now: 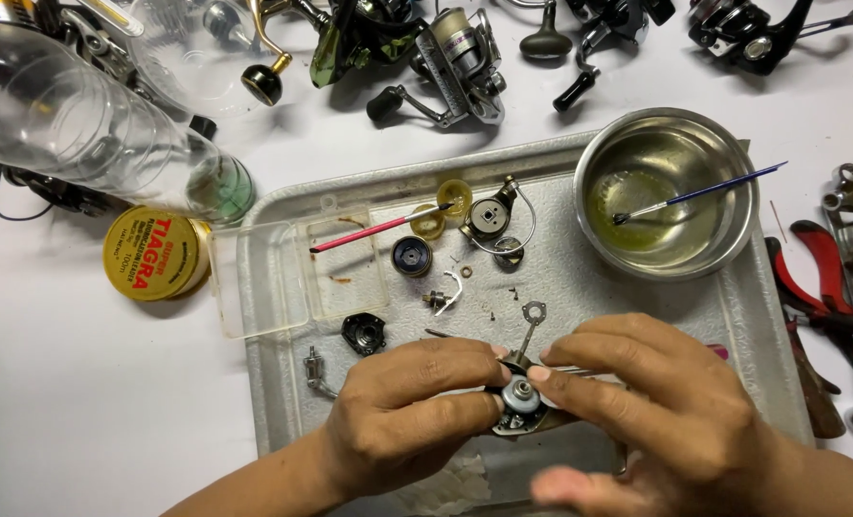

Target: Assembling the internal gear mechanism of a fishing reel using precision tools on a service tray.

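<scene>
Both hands meet over the near edge of the metal tray point(283, 402), which lies on the white desk point(91, 412). The left hand point(402, 412) curls its fingers and thumb around a small reel body point(520, 397), holding it from the left; the right hand point(666, 402) pinches the same part from the right, forefinger tip pressed on its round grey centre. A thin metal arm with a ring end point(532, 321) rises from the part toward the tray's middle.

Open tray floor lies just beyond the hands, dotted with small screws. Farther in sit a black cap point(363, 332), a dark round spool piece point(412, 256) and a red-handled brush point(378, 230). A steel bowl point(733, 163) with a blue brush point(704, 193) fills the tray's far right corner. A clear plastic box point(254, 282) overhangs the left edge. Red pliers point(814, 287) crowd the desk off the right edge; the near left of the desk is bare.
</scene>
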